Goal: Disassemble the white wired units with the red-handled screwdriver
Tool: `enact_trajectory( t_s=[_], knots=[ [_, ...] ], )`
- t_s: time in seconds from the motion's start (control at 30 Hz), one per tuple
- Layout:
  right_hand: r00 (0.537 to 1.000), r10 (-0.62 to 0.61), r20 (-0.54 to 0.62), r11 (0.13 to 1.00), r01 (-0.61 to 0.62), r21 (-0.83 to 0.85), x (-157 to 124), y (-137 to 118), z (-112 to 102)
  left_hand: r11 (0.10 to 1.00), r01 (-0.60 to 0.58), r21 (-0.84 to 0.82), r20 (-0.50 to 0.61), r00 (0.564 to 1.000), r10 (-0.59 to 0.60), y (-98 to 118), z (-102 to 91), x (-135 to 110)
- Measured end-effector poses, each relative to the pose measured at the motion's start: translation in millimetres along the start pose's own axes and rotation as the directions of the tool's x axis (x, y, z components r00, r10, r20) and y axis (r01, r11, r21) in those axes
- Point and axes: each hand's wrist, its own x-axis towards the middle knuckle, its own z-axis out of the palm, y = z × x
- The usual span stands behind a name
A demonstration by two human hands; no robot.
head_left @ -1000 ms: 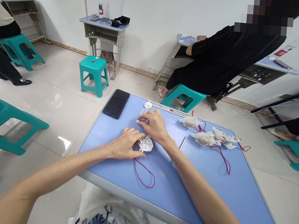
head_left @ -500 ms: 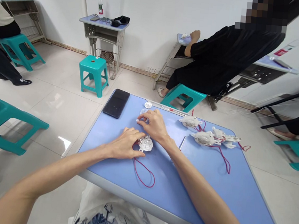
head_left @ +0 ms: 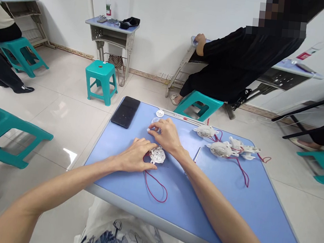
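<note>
My left hand (head_left: 136,155) is curled round the edge of a white plastic turtle-shaped toy (head_left: 158,156) on the blue desk, steadying it with thumb and fingers. The toy's round inner parts face up, and a red cord loop (head_left: 160,201) trails from it toward me. Just beyond, my right hand (head_left: 168,136) is closed in a pinch, with a small white piece (head_left: 148,130) at its fingertips. A clear round part (head_left: 154,120) is partly hidden behind those fingers. Farther back lies a white disc (head_left: 159,113).
A black phone (head_left: 125,112) lies at the desk's far left. Several similar toys with red cords, including one whitish turtle (head_left: 220,149), sit at the right. A thin metal rod (head_left: 197,154) lies by my right forearm. A person in black (head_left: 226,66) sits beyond the desk.
My hands and the toy hold nearly the same pose. Across the room, the seated person's hand has moved left and the body leans slightly left.
</note>
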Motion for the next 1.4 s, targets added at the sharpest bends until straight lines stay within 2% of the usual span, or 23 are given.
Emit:
enact_trajectory(
  t_s=[0.23, 0.4, 0.6, 0.7, 0.87, 1.03, 1.4],
  knots=[
    [1.000, -0.014, -0.011, 1.000, 0.014, 0.006, 0, 0, -1, 1.000, -0.004, -0.002, -0.006, 1.000, 0.004, 0, -0.7, 0],
    [0.995, -0.055, -0.084, 0.998, 0.056, 0.013, -7, -5, -17, 1.000, 0.000, -0.005, 0.014, 1.000, 0.000, 3, -3.3, 1],
    [0.971, -0.198, -0.132, 0.979, 0.204, 0.029, -47, -25, -53, 1.000, 0.004, -0.007, 0.011, 1.000, -0.004, 2, -2.3, 1],
    [0.960, -0.262, -0.095, 0.964, 0.265, 0.028, -70, -33, -62, 0.999, -0.020, -0.026, -0.001, 1.000, 0.020, -1, -0.1, 0],
    [0.947, -0.317, -0.050, 0.946, 0.313, -0.084, -89, -40, -59, 0.999, -0.023, -0.034, -0.025, 0.999, 0.022, -2, 1.6, -1],
    [0.936, -0.351, -0.012, 0.913, 0.340, -0.225, -89, -41, -56, 0.999, -0.015, -0.042, -0.021, 1.000, 0.014, -2, 1.9, -1],
    [0.916, -0.397, 0.055, 0.836, 0.385, -0.390, -87, -45, -60, 0.999, -0.012, -0.036, -0.017, 1.000, 0.011, -1, 2.1, 0]
  ],
)
